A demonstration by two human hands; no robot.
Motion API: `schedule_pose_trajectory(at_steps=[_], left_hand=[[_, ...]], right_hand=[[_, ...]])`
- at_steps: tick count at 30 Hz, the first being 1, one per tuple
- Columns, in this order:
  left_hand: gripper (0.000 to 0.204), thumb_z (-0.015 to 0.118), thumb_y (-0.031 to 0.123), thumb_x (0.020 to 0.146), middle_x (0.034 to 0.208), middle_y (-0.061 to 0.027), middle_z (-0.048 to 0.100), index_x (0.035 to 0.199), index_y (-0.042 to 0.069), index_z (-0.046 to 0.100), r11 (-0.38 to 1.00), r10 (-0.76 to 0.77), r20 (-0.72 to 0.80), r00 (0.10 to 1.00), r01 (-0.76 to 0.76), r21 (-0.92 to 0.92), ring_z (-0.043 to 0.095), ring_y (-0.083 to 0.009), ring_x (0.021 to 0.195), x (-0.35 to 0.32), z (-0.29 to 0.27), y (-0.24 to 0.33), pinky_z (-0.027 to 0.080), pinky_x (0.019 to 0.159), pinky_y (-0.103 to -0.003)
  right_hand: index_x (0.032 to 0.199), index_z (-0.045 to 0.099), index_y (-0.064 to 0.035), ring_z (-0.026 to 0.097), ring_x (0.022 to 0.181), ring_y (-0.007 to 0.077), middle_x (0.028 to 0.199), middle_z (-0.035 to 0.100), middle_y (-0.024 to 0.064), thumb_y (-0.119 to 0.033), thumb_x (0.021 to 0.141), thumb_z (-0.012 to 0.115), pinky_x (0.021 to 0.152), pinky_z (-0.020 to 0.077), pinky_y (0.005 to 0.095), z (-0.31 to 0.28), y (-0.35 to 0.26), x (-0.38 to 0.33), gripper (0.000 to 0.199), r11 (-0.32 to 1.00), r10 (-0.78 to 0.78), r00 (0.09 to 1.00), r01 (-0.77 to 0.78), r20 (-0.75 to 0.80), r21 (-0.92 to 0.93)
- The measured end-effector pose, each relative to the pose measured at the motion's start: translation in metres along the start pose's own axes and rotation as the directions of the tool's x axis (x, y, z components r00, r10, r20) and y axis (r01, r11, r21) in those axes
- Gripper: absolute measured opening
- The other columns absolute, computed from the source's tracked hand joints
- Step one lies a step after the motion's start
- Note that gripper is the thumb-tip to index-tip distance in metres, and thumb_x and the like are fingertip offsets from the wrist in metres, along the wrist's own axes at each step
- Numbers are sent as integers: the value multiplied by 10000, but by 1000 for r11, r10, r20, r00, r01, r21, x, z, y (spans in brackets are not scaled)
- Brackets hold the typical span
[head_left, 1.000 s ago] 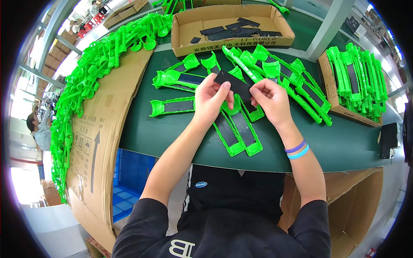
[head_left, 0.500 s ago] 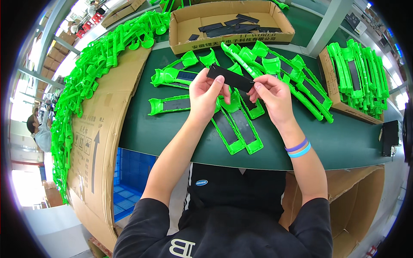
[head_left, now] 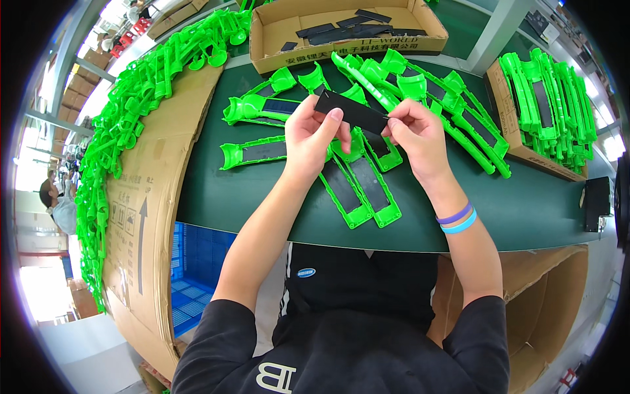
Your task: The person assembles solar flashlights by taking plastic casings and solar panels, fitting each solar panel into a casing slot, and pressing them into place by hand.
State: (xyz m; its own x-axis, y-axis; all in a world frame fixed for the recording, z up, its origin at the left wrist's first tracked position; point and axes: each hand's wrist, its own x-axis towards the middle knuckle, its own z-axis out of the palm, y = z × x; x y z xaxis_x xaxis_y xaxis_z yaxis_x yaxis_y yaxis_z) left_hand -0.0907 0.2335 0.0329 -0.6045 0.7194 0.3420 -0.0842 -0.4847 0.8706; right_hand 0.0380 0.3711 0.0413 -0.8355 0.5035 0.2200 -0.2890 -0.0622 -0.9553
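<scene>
Both hands, left hand (head_left: 314, 134) and right hand (head_left: 415, 131), pinch the ends of a flat black rectangular strip (head_left: 352, 111), held above the dark green table (head_left: 216, 197). Several bright green plastic frames (head_left: 359, 187) on that table already carry strips; the open cardboard box (head_left: 348, 29) at its far edge still holds more, so I judge the work partway.

Your carton of strips (head_left: 275, 29) behind the frames (head_left: 367, 190) on your table (head_left: 216, 197), boxed frames (head_left: 551, 105) right (stacked), loose pile (head_left: 125, 125) left.

A dark green table (head_left: 525, 210) carries scattered bright green plastic frames (head_left: 357, 187) and two cardboard boxes (head_left: 275, 56).
</scene>
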Motion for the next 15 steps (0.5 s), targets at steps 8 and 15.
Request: schedule_pose_trajectory(at_steps=[8, 15], left_hand=[[42, 499, 44, 897, 647, -111, 551, 939, 38, 495, 998, -60, -81, 995, 59, -14, 510, -226, 454, 0, 3, 2, 412, 416, -317], [140, 495, 26, 896, 632, -106, 545, 1019, 79, 535, 999, -4, -31, 1000, 5, 34, 505, -217, 452, 0, 4, 2, 406, 411, -316]], right_hand=[[860, 565, -15, 509, 624, 67, 736, 599, 40, -56, 842, 555, 567, 411, 203, 3, -3, -4, 45, 1000, 9, 1000, -9, -1, 19], [869, 575, -7, 520, 623, 70, 737, 600, 42, -43, 840, 552, 561, 413, 203, 3, -3, -3, 52, 998, -34, 999, 33, -19, -49]])
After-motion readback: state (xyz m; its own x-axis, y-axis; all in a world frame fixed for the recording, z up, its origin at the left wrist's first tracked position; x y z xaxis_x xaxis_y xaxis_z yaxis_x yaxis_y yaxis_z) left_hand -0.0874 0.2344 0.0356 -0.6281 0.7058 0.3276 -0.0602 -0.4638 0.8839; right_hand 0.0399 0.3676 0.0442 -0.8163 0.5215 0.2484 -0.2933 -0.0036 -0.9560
